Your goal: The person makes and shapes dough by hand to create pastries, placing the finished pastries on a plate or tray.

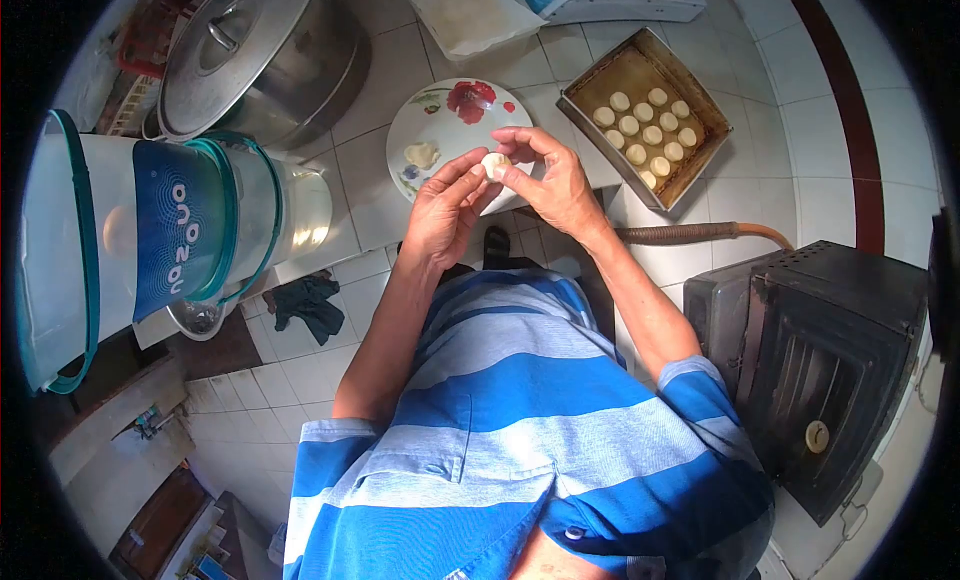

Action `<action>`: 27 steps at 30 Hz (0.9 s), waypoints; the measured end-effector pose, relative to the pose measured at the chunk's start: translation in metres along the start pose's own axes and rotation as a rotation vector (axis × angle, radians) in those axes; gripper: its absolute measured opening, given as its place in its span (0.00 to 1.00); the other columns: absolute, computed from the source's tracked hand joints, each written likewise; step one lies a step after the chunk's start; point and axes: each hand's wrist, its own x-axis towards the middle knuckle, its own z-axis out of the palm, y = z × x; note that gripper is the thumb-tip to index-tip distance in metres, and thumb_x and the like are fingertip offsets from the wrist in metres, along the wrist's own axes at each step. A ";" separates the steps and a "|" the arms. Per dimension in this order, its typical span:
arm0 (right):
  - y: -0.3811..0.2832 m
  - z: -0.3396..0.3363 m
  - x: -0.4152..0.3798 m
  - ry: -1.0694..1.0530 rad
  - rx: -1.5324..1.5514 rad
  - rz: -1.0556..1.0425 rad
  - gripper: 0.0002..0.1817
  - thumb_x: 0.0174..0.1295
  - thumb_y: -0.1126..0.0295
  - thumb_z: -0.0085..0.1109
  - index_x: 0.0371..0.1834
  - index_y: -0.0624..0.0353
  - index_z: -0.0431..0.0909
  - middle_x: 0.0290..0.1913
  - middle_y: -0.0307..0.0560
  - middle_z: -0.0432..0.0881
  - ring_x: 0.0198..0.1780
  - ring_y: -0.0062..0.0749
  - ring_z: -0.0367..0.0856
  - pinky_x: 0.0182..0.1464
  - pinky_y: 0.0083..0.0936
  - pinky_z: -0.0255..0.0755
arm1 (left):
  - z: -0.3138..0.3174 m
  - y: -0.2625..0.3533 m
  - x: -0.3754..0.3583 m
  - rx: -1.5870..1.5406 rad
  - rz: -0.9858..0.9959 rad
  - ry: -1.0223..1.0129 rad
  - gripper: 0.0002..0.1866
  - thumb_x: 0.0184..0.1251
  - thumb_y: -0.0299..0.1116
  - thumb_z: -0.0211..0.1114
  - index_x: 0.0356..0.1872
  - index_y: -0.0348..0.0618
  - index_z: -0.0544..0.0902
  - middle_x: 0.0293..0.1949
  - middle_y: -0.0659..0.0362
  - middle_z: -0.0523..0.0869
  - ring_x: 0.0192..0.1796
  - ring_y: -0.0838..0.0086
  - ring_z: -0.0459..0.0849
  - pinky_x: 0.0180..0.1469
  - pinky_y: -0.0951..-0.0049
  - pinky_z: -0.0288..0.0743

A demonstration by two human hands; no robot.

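Observation:
A small pale piece of dough [494, 164] is pinched between the fingertips of both hands, above a white plate. My left hand [448, 202] grips it from the left, fingers bent. From the right, my right hand [552, 183] presses it with thumb and fingers. Beneath the hands lies the floral plate [442, 112], with a red flower print, and a larger lump of dough [422, 156] rests on its left part. Several round flat dough pieces [653, 135] sit in rows in a square metal baking pan [578, 119] to the right.
A large lidded metal pot [310, 80] stands at the back left, near clear plastic tubs [265, 205] with teal rims. A lined tray [470, 20] is at the back. On the right are a dark oven [830, 360] and a hose [680, 235]. A dark cloth [308, 308] lies lower left.

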 end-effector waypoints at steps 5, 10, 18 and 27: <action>0.004 -0.001 -0.001 -0.011 0.140 0.050 0.23 0.68 0.61 0.74 0.62 0.60 0.83 0.44 0.40 0.87 0.52 0.28 0.86 0.60 0.29 0.78 | 0.000 0.000 0.000 0.022 0.004 0.005 0.19 0.79 0.28 0.66 0.66 0.31 0.79 0.57 0.51 0.87 0.57 0.69 0.88 0.65 0.69 0.86; -0.005 -0.005 0.002 -0.017 0.008 0.037 0.23 0.67 0.62 0.75 0.62 0.60 0.83 0.47 0.43 0.87 0.54 0.30 0.85 0.60 0.31 0.78 | -0.004 0.004 0.003 0.018 -0.030 -0.034 0.20 0.80 0.30 0.66 0.66 0.31 0.79 0.57 0.53 0.87 0.57 0.71 0.88 0.65 0.70 0.86; 0.001 -0.017 0.008 -0.111 -0.188 -0.200 0.20 0.64 0.63 0.77 0.56 0.60 0.87 0.59 0.52 0.84 0.64 0.41 0.81 0.69 0.36 0.73 | -0.007 0.008 0.003 0.011 -0.080 -0.161 0.24 0.82 0.33 0.64 0.71 0.31 0.74 0.58 0.51 0.85 0.58 0.71 0.88 0.65 0.75 0.85; -0.001 -0.021 0.010 -0.044 -0.224 -0.294 0.18 0.62 0.62 0.79 0.52 0.57 0.89 0.55 0.48 0.86 0.60 0.40 0.84 0.63 0.34 0.77 | -0.007 0.008 0.003 -0.129 -0.100 -0.116 0.20 0.81 0.33 0.64 0.66 0.33 0.76 0.58 0.51 0.84 0.59 0.69 0.88 0.68 0.73 0.85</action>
